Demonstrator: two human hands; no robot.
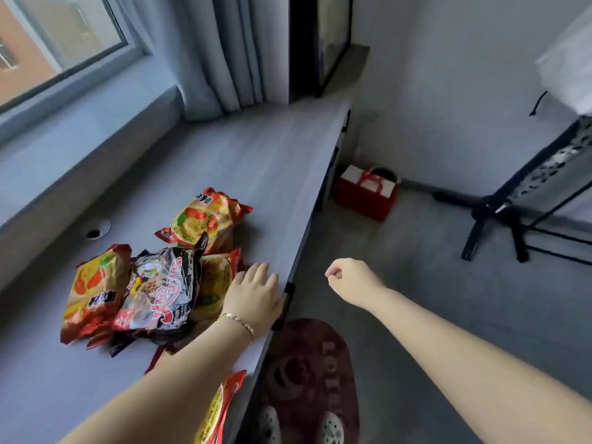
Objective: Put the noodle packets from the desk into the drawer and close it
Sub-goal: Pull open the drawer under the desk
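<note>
Head view: left hand [253, 296] flat beside packets [160, 283]; empty.

Red-yellow and black noodle packets [153, 283] lie heaped flat on the grey desk [250, 161].

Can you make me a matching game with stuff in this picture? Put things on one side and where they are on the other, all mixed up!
Things:
1. black packet
2. red bag
3. rug
4. curtain

Places:
A. on the floor under the feet
B. hanging by the window
C. on the desk, on top of the pile
D. on the floor by the wall

Pairs: 1-C, 2-D, 3-A, 4-B
</note>
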